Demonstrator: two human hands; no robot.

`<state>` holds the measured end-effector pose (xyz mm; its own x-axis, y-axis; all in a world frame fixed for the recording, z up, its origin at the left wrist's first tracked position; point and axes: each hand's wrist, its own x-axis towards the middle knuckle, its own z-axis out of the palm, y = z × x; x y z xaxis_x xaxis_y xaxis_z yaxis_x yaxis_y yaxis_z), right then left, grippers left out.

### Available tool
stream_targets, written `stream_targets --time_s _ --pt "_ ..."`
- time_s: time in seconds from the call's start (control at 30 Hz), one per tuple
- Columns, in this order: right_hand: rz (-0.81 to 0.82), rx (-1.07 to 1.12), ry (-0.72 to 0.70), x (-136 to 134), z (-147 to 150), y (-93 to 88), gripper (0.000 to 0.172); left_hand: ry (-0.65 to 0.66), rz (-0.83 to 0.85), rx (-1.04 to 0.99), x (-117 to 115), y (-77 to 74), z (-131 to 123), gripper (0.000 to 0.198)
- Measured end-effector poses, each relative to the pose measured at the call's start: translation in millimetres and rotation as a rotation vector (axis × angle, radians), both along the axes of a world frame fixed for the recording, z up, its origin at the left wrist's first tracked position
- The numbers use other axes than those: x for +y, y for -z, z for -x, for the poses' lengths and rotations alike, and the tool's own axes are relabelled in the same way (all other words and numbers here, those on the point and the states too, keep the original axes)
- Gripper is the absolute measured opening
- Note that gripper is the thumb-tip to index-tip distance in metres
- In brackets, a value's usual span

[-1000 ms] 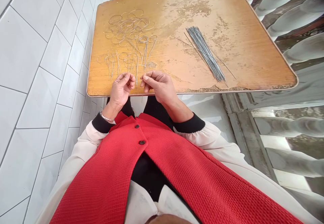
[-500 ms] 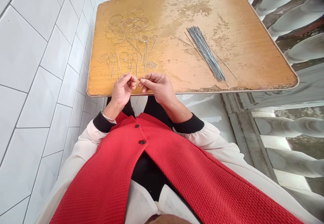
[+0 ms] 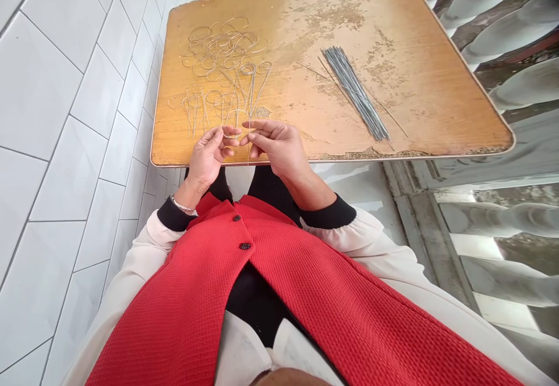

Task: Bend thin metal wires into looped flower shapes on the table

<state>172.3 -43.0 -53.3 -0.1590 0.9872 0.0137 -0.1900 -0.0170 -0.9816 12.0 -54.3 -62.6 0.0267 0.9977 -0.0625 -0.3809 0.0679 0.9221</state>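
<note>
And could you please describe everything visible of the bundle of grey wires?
The bundle of grey wires is a tight sheaf of thin, metallic-looking lengths with slightly uneven ends. It lies on the worn wood-look table, slanting from upper left to lower right in the picture, its lower end toward the near edge. A few loose wires lie alongside. A thin strand seems to cross its middle. Neither the left hand nor the right hand touches it.

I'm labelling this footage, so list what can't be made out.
All in the head view:
Held wire: too thin to trace; left hand and right hand cover parts.
Gray wire bundle: count, hidden by overlapping strands.
Looped wires: count, too fine and tangled.
Table: far corner, cut off by top edge.
</note>
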Motion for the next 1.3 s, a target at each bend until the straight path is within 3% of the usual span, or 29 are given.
stream_targets --time_s 0.13,0.43,1.03,1.3 --pt "0.004 0.047 -0.024 0.1 3.7 1.0 0.02 -0.013 -0.009 -0.051 0.2 2.7 -3.3 0.021" --pt "0.014 0.049 0.003 0.7 5.1 -0.6 0.025 -0.038 0.12 -0.225 -4.3 -7.9 -8.1 0.021" --pt "-0.054 0.064 0.004 -2.0 7.6 2.6 0.027 -0.044 0.018 -0.145 1.6 1.1 -12.9 0.019" --pt "-0.106 -0.143 -0.01 -3.0 0.4 -1.7 0.024 -0.049 0.065 -0.183 0.9 1.7 -16.3 0.015"
